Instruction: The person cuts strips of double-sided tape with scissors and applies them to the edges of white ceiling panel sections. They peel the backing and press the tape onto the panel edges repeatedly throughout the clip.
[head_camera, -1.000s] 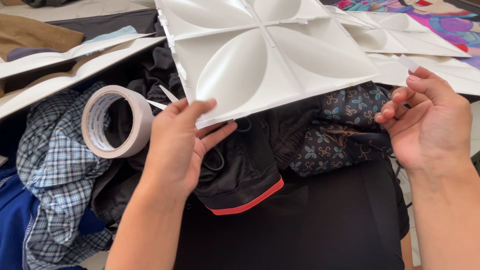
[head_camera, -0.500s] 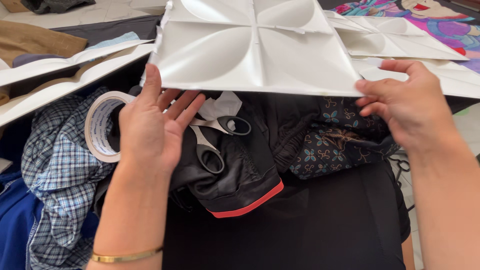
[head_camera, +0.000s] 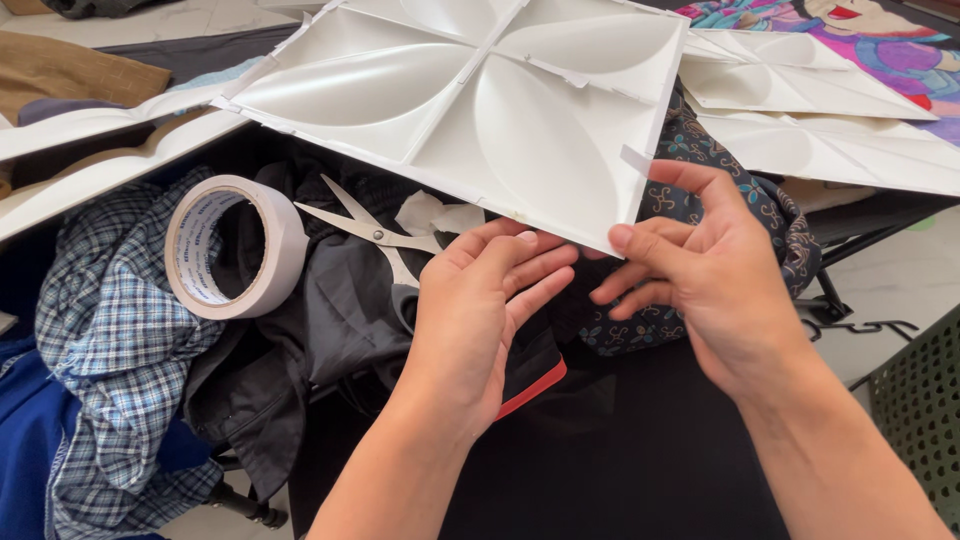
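A white moulded wall panel with leaf-shaped reliefs is held tilted over a pile of clothes. My left hand supports its near corner from below with the fingers spread under the edge. My right hand grips the same corner, thumb and fingers pinching the panel's right edge where a small piece of tape sticks out. Scissors lie open on dark cloth just left of my left hand. A roll of white tape stands on the clothes further left.
More white panels lie at the right and others at the left. A checked shirt, dark garments and a patterned cloth cover the surface. A dark perforated crate stands at the right edge.
The panel has been turned so that a corner points toward me. Both hands have moved in to that corner. The scissors and tape roll now lie uncovered at the left.
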